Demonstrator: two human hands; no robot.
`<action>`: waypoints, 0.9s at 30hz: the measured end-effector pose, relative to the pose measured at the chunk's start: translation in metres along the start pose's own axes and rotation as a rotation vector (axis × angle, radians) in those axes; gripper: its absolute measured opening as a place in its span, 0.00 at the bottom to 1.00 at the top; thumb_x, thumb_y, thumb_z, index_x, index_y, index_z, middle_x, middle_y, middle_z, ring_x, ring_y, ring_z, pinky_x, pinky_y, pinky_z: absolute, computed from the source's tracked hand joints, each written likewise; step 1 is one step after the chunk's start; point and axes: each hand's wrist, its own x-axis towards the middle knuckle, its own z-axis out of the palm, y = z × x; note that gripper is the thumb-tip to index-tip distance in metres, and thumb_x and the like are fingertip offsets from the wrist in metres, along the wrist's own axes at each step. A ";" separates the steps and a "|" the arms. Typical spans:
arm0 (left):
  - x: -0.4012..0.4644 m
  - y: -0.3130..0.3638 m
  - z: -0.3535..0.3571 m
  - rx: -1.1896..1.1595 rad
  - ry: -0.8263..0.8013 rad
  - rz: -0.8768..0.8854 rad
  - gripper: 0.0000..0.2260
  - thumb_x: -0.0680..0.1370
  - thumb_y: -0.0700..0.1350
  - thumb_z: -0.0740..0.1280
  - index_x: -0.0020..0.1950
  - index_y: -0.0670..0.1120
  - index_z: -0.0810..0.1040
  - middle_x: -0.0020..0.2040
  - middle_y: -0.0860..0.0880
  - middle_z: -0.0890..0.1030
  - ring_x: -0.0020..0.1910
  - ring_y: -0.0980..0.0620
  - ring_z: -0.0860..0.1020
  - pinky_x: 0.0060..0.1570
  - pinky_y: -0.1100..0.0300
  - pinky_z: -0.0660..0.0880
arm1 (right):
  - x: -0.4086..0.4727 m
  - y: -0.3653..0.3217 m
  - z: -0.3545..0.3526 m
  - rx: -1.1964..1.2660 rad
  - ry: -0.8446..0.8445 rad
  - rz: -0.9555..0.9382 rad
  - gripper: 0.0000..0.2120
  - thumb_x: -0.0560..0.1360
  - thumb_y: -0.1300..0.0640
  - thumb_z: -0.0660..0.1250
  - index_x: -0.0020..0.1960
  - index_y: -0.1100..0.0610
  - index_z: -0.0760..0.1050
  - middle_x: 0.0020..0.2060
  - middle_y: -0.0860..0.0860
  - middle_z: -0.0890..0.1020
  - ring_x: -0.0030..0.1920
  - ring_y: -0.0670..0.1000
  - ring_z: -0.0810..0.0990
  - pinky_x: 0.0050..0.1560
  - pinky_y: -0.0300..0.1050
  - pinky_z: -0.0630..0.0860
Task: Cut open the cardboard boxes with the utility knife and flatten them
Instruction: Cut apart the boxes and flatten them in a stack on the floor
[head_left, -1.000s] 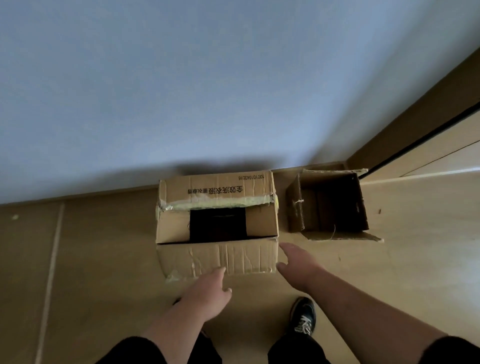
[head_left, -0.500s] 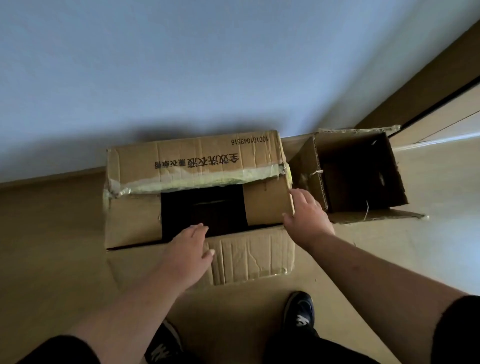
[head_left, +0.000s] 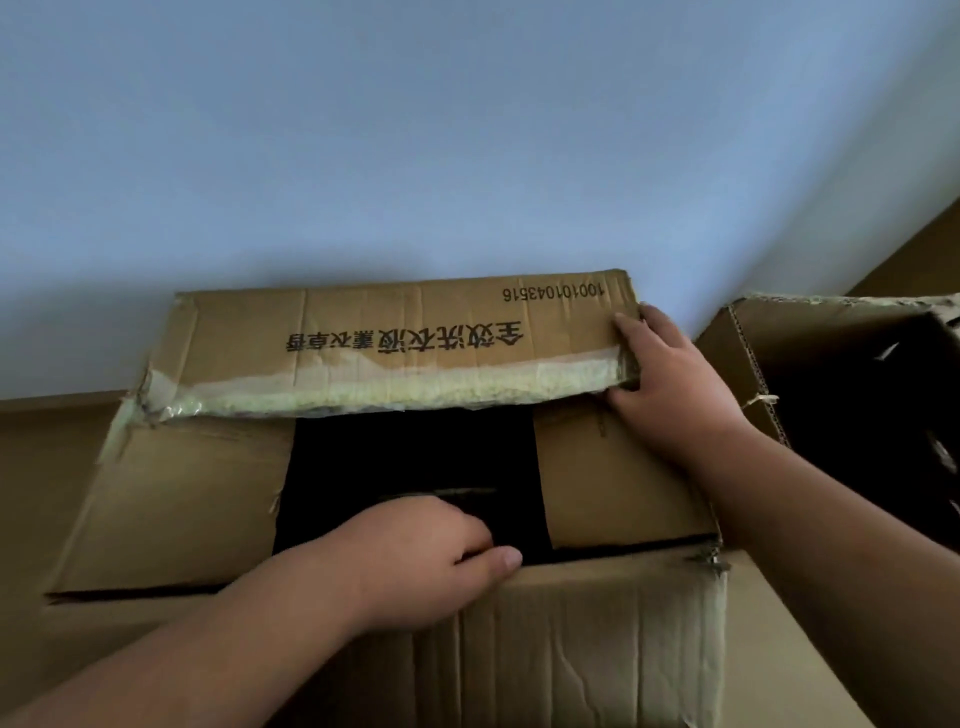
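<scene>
A large cardboard box (head_left: 171, 493) with printed characters and torn yellowish tape stands on the floor in front of me, its top partly open onto a dark inside. My left hand (head_left: 415, 561) grips the near edge of the box at the opening, fingers curled down inside. My right hand (head_left: 670, 384) holds the right end of the far flap (head_left: 395, 338), thumb under the taped edge. A second, smaller open box (head_left: 748, 338) stands just to the right. No utility knife is visible.
A pale blue wall (head_left: 467, 130) rises directly behind both boxes. Tan flooring (head_left: 31, 431) shows at the left, and a brown door frame (head_left: 914, 244) at the far right.
I have leaned much closer. My left hand slid forward onto the near edge and curled into the opening. My right hand moved from the box's right corner up to the far flap.
</scene>
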 end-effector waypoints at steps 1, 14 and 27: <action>0.004 -0.001 0.001 -0.014 -0.015 0.000 0.25 0.79 0.67 0.50 0.55 0.53 0.80 0.47 0.56 0.80 0.46 0.57 0.78 0.51 0.53 0.77 | -0.001 -0.001 0.000 -0.037 0.004 -0.024 0.36 0.75 0.54 0.67 0.80 0.49 0.56 0.80 0.49 0.55 0.76 0.56 0.62 0.71 0.53 0.66; 0.018 -0.067 -0.047 0.171 0.371 -0.174 0.20 0.79 0.56 0.61 0.70 0.52 0.70 0.68 0.51 0.73 0.65 0.49 0.74 0.62 0.54 0.74 | -0.028 -0.021 -0.016 0.203 0.182 0.175 0.46 0.76 0.45 0.68 0.80 0.52 0.40 0.71 0.55 0.73 0.68 0.61 0.73 0.65 0.59 0.71; -0.089 -0.159 -0.048 -0.160 1.068 -0.217 0.07 0.76 0.52 0.67 0.47 0.53 0.83 0.41 0.59 0.82 0.41 0.57 0.79 0.40 0.60 0.75 | -0.020 -0.014 -0.014 0.477 -0.035 0.344 0.36 0.78 0.56 0.64 0.81 0.51 0.50 0.73 0.52 0.68 0.65 0.56 0.72 0.55 0.50 0.70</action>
